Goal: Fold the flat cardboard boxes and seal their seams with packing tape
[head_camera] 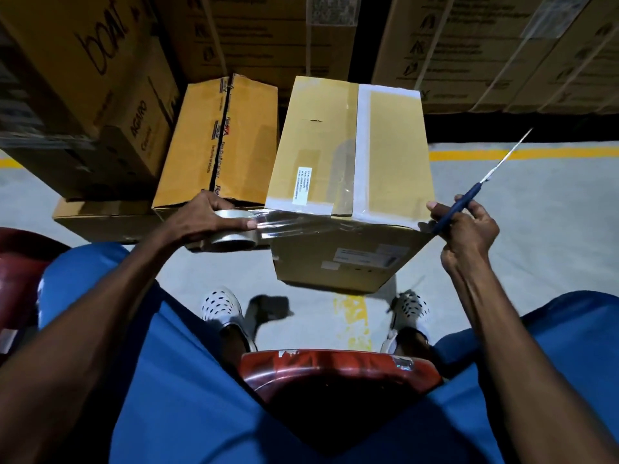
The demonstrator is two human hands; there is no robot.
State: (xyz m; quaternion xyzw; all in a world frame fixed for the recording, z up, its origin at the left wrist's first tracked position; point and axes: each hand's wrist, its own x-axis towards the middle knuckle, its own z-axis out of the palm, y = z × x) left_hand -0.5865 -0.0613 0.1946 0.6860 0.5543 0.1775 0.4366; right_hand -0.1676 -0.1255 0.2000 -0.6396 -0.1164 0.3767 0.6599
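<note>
I look down past my blue-trousered knees and the red plastic seat (338, 366) at a tall brown cardboard box (348, 162) standing on the grey concrete floor (536, 229) just ahead of my white perforated shoes (222, 308). My left hand (207, 219) is curled over a roll of clear packing tape (231, 234), fingers wrapped across its top and thumb pressed at the side, holding it just off the box's near left corner. A clear strip of tape (301, 222) runs from the roll rightward along the box's near top edge, lying over the cardboard up to the near right corner. My right hand (469, 232) sits at that right corner, closed around the blue handle of a pair of scissors (482, 182), with the thumb tip touching the box edge; the thin metal blade points up and away to the right, clear of the box. The box's top face carries older white tape along its centre seam and a small white printed label (302, 185) near the front. A second, smaller brown carton (217, 142) with a printed tape seam lies just left of it, and large stacked cartons (80, 78) fill the space behind, beyond a yellow floor line (522, 152).
</note>
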